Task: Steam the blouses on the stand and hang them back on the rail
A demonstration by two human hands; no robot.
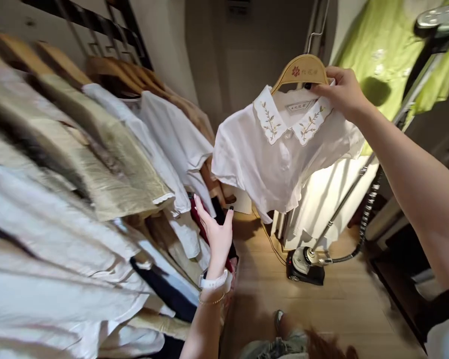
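A white short-sleeved blouse (pixel 273 159) with embroidered leaves on its collar hangs from a wooden hanger (pixel 305 67) with a metal hook. My right hand (pixel 342 94) grips the right shoulder of that hanger, thumb in front by the collar. Lower down, my left hand (pixel 217 227) has its thumb and fingers spread, with nothing between them. It is beside the hanging clothes, close to the sleeve of a white top (pixel 172 129); whether it touches any cloth I cannot tell. A white watch (pixel 213 280) and a thin bracelet are on the left wrist.
Garments on wooden hangers (pixel 123 72) fill the left side. A garment steamer (pixel 305 264) with a pole and ribbed hose (pixel 366 219) stands on the wooden floor (pixel 262 304) to the right. Behind the pole hangs a lime-green garment (pixel 381 50). A cord runs along the floor.
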